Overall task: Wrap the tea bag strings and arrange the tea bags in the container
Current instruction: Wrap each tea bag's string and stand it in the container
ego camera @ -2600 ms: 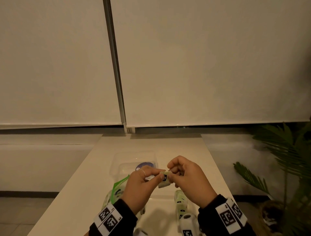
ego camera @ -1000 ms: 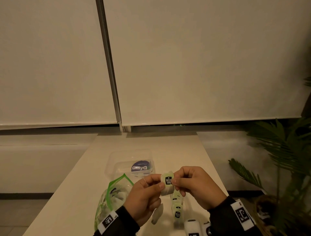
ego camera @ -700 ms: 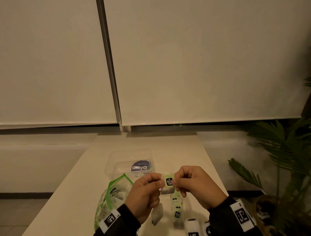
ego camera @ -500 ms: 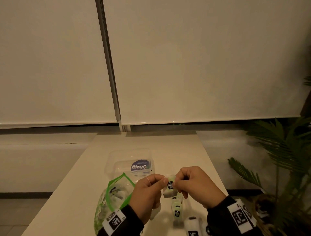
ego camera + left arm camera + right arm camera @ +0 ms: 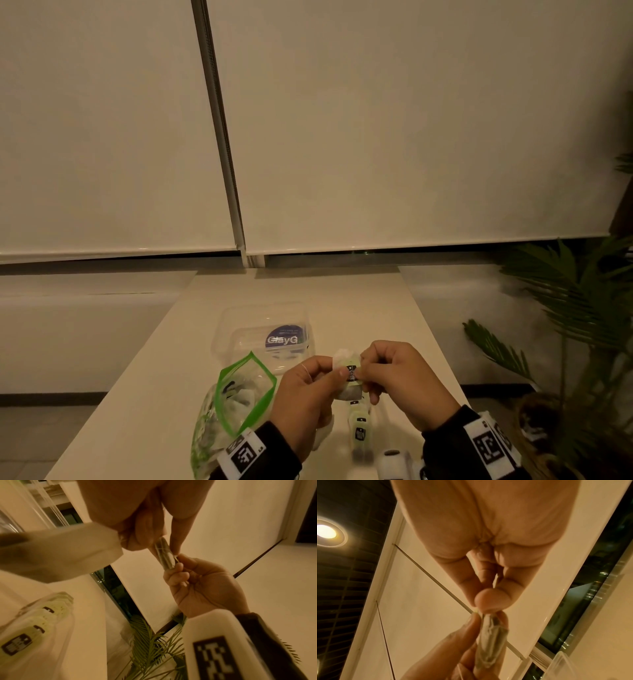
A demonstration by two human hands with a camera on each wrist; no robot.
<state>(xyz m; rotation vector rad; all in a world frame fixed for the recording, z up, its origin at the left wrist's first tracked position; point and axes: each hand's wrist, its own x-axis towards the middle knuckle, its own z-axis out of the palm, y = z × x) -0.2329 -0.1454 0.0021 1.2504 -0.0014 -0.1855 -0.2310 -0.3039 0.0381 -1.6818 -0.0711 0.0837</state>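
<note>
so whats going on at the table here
A person holds one tea bag up between both hands: the left hand pinches one side, the right hand pinches the other near its tag. The clear container sits beyond on the table, beside an open green-edged pouch. More tea bags lie near the wrists.

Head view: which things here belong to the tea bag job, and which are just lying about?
Part of the job:
- small pale tea bag with black-printed tag, pinched by left hand and right hand
- clear plastic container with purple label
- green-edged zip pouch
- row of pale green tea bags on table

Lying about:
- green palm plant
- white roller blinds
</note>
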